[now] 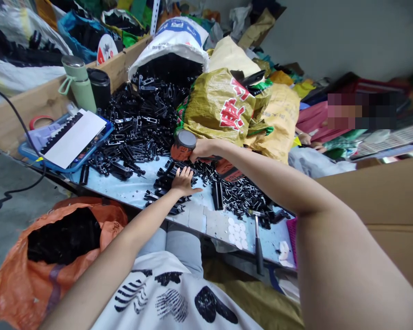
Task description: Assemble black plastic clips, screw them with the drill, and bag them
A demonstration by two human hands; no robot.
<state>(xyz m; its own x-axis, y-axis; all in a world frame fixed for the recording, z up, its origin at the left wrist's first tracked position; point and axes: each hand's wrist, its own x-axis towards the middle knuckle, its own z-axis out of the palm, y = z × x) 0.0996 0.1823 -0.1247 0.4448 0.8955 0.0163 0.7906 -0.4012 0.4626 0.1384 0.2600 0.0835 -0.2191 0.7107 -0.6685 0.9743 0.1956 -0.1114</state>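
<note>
My right hand [205,149] is wrapped round the grip of an orange and black cordless drill [183,145], held over the work table; its tip is hidden. Just below it, my left hand [183,182] lies with fingers spread on a row of black plastic parts [165,178]. To the right of that hand is a long black piece [218,195] and a heap of screws [241,195]. A large pile of black clip-like parts [141,121] spreads out behind my hands.
A hammer [258,243] hangs over the table's front edge beside white round discs [237,233]. On the left stand a blue tray [67,169] and a green flask [79,82]. An orange sack [99,220] sits on the floor. A co-worker's sleeve [311,123] shows at right.
</note>
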